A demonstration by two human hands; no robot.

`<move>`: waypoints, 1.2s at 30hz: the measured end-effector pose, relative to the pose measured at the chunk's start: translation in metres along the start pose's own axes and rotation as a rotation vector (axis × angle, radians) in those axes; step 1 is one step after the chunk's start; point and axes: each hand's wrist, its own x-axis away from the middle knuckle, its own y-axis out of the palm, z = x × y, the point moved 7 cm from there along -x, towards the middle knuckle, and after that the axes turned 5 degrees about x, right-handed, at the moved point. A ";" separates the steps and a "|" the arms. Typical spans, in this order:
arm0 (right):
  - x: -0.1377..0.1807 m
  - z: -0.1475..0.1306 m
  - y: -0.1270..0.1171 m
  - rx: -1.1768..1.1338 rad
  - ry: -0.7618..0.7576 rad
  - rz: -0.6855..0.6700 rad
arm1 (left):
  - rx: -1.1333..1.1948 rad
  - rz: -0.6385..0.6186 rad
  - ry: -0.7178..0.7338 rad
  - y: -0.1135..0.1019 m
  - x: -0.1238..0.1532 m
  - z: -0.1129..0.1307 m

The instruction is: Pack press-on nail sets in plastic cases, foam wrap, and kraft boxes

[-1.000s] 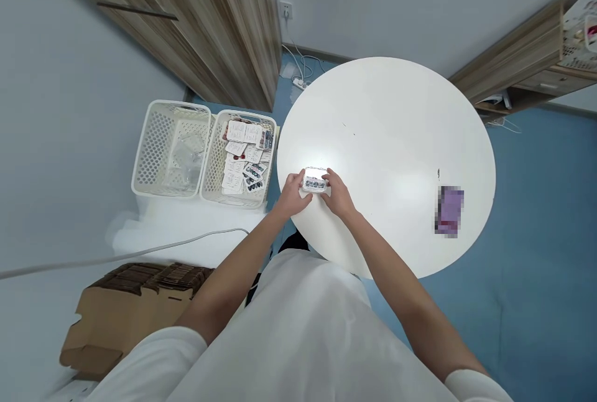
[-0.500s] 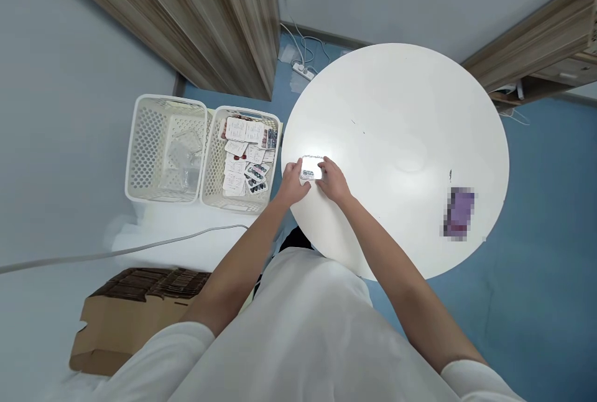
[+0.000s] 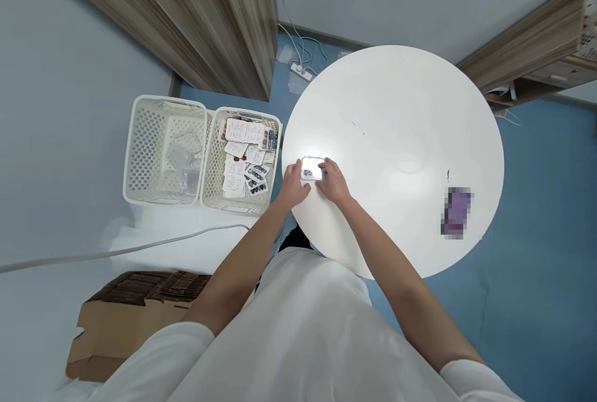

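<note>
A small, flat, clear case (image 3: 311,168) with a glaring shiny top lies at the left edge of the round white table (image 3: 387,109). Some dark marks or pieces show in its lower left part; glare hides the rest. My left hand (image 3: 293,185) is closed on the case's left side, thumb at the near edge. On the right side, my right hand (image 3: 334,181) grips it too, with fingers bent over the top right corner. To the left, a white basket (image 3: 209,165) holds many white printed cards (image 3: 236,168), some bearing dark or red press-on nails (image 3: 256,185).
Beside that basket stands another white basket (image 3: 133,147) with clear plastic bags (image 3: 184,159) inside. A blurred purple object (image 3: 458,210) lies on the table's right. Flattened cardboard boxes (image 3: 125,327) are at lower left. A grey cable (image 3: 140,251) runs across the left. A power strip (image 3: 301,72) lies on the floor.
The view has shifted very slightly. My hands keep the same hold on the clear case, which stays in place.
</note>
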 end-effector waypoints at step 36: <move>0.209 0.057 -0.028 -0.318 0.398 0.189 | -0.006 0.198 -0.096 0.025 0.089 0.011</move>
